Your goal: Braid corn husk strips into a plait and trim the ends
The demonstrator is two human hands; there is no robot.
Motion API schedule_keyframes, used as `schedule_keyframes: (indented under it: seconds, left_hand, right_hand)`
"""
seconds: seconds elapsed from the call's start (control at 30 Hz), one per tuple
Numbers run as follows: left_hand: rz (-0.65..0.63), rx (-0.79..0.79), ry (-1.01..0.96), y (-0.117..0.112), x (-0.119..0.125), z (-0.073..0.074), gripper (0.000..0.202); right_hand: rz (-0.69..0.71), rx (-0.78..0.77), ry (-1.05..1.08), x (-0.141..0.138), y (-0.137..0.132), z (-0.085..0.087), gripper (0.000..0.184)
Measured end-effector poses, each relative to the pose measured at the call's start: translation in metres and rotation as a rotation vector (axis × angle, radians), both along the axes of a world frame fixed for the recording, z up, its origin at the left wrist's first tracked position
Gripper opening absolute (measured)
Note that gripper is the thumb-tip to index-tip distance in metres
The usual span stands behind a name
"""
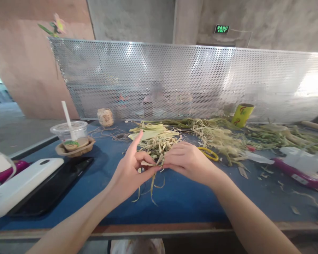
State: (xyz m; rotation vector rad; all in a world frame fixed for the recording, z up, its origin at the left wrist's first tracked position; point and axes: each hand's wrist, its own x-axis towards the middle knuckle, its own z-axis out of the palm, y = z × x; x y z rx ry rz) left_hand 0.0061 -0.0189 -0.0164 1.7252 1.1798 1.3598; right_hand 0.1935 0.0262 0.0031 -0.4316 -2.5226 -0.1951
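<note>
Both my hands meet above the blue table top (185,201) and pinch a small bundle of dried straw strips (155,160). My left hand (129,169) grips the bundle between thumb and bent fingers, with its index finger sticking up. My right hand (187,160) is closed on the same bundle from the right. Loose strip ends hang down below the hands toward the table. A heap of pale green and straw-coloured leaf strips (153,135) lies just behind the hands.
Yellow-handled scissors (209,153) lie right of my right hand. A plastic cup with a straw (70,132), a black tablet (53,188) and a white case (21,185) sit at left. More straw (222,135), a yellow-green tube (242,114) and a magenta tool (296,173) lie at right. A perforated metal screen (190,81) backs the table.
</note>
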Motion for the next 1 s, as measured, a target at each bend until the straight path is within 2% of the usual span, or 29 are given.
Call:
schedule_keyframes:
  seconds: [0.2,0.37,0.47,0.57,0.67,0.73,0.83,1.0]
  left_hand:
    - [-0.007,-0.068,-0.145,-0.004,0.002,0.011,0.097]
    - [-0.094,-0.159,-0.143,-0.001,-0.004,0.016,0.081]
    - [-0.086,-0.152,-0.142,0.001,-0.006,0.016,0.077]
    - [-0.074,-0.12,-0.158,0.001,-0.005,0.015,0.081]
    - [-0.051,-0.047,-0.139,0.001,-0.004,0.01,0.084]
    - [-0.004,0.016,-0.062,0.001,-0.005,0.006,0.085]
    - [0.102,0.12,0.125,0.001,-0.006,0.001,0.086]
    - [0.179,0.217,0.282,-0.001,-0.005,0.002,0.083]
  right_hand:
    - [0.057,-0.103,0.042,0.001,0.001,0.001,0.024]
    - [0.014,-0.325,0.135,-0.002,0.002,-0.004,0.011]
    - [0.008,-0.443,0.242,-0.004,-0.001,-0.002,0.007]
    - [0.043,-0.593,0.309,-0.009,-0.004,-0.003,0.013]
    - [-0.007,-0.717,0.359,-0.015,-0.003,-0.01,0.017]
    - [-0.063,-0.706,0.387,-0.019,-0.002,-0.014,0.017]
    - [-0.113,-0.604,0.409,-0.023,-0.002,-0.018,0.014]
    - [-0.152,-0.542,0.467,-0.024,-0.002,-0.02,0.005]
